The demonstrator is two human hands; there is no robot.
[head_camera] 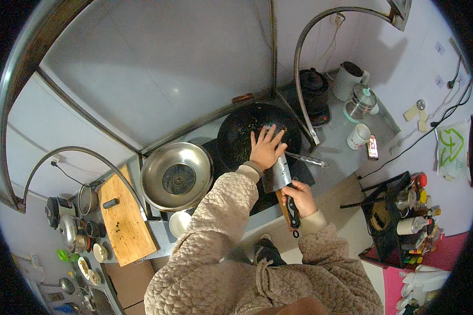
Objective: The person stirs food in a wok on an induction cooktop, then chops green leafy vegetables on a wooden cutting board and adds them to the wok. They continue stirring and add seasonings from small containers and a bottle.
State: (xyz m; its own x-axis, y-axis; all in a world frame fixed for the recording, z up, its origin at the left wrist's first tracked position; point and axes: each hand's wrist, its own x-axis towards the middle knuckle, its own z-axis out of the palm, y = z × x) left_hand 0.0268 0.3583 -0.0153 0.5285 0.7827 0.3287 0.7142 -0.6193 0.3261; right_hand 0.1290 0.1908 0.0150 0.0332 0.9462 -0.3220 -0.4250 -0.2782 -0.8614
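My right hand [301, 199] grips the black handle of a cleaver [279, 173], its broad steel blade pointing up toward a dark wok [236, 136]. A wooden handle lies just under the cleaver, along the wok's near side. My left hand [265, 149] is spread above the wok's near right part, fingers apart, by the blade's tip; whether its palm touches the blade is hidden. Dark bits and green flecks cover the wok's inside. Right of my left hand, a utensil with a clear, shiny handle [309, 159] sticks out over the wok's rim.
Left of the wok stands a wide steel pan or lid [148, 177], with a white bowl [178, 224] below it. Farther left is a wooden cutting board [128, 224]. A black pot [313, 92], glass kettle [356, 108], paper cup [358, 136] and phone [372, 147] stand or lie at right.
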